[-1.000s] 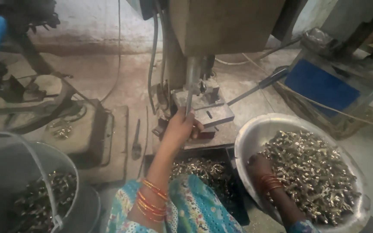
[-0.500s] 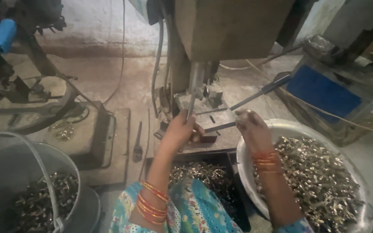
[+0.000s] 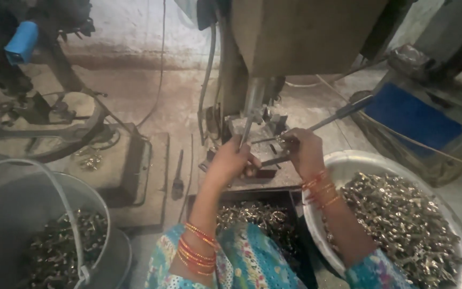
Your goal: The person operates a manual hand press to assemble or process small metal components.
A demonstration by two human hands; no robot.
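Observation:
My left hand point(image 3: 230, 159) rests at the base of a press machine point(image 3: 274, 48), its fingers curled around a thin metal rod point(image 3: 246, 134) that stands under the ram. My right hand point(image 3: 301, 151) is beside it on the machine's small steel table point(image 3: 266, 179), fingers closed near a small metal part; what it holds is too small to tell. A long lever with a dark grip point(image 3: 343, 113) runs up to the right behind that hand. Both wrists carry red and orange bangles.
A wide metal basin point(image 3: 348, 163) full of small brassy parts point(image 3: 402, 225) sits at the right. A dark tray point(image 3: 295, 241) with similar parts lies below the machine. A grey bucket point(image 3: 22, 203) with parts stands at the lower left. A foot press point(image 3: 54, 123) is at the left.
My right hand has come up out of the basin of parts and reached the machine table beside my left hand. The left hand has stayed at the rod.

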